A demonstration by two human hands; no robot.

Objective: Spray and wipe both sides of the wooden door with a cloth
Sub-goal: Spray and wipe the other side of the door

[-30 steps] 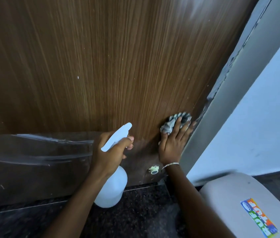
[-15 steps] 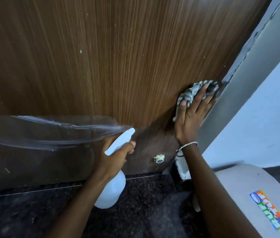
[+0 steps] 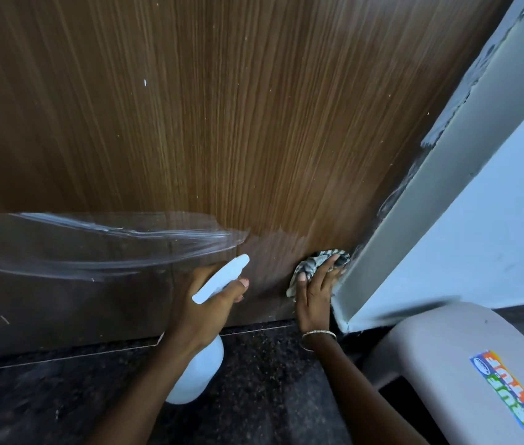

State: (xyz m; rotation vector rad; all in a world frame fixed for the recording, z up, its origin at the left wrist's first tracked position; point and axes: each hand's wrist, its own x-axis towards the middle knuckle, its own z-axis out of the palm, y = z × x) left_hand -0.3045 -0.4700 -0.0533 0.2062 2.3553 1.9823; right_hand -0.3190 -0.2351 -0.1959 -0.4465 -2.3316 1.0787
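Observation:
The brown wooden door (image 3: 222, 123) fills the view, with a darker band along its bottom partly covered by clear film (image 3: 93, 248). My left hand (image 3: 209, 306) grips a white spray bottle (image 3: 202, 370) by its neck, nozzle pointing up and right toward the door. My right hand (image 3: 315, 297) presses a crumpled grey-and-white checked cloth (image 3: 315, 263) against the door's lower right corner, beside the frame. A thin bracelet is on that wrist.
A grey door frame (image 3: 430, 200) runs diagonally on the right, with a pale blue wall (image 3: 494, 220) behind it. A grey plastic stool (image 3: 466, 358) with a colourful sticker stands at the lower right. The floor (image 3: 270, 380) is dark speckled stone.
My right hand has slid the cloth down the door's right edge to the bottom corner, after moving up half a second ago. The left hand and the bottle stayed about where they were.

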